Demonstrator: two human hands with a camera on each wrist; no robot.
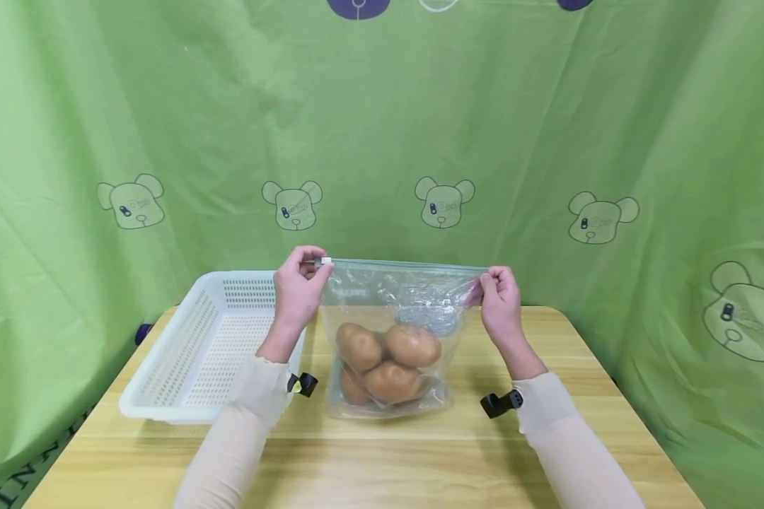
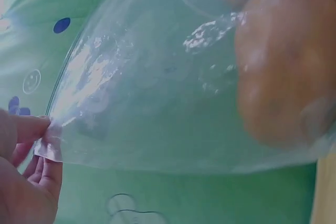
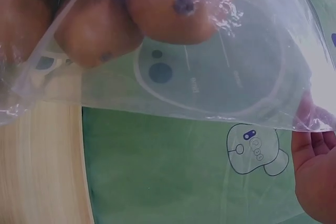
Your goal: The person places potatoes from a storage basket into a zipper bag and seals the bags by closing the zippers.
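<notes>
A clear zip bag with a green zip strip hangs upright between both hands, its bottom low over the table. Several brown, potato-like lumps are bunched in its lower part. My left hand pinches the top left corner between thumb and fingers, right by a small white slider. At the opposite top corner, my right hand pinches the plastic, pulling the strip nearly straight. The left wrist view shows thumb and fingertips on the bag's edge. Plastic partly covers the right fingers.
A white slotted plastic basket stands on the left of the table, beside the left forearm. The wooden table extends under the bag and both arms. A green curtain with bear prints hangs behind and at both sides.
</notes>
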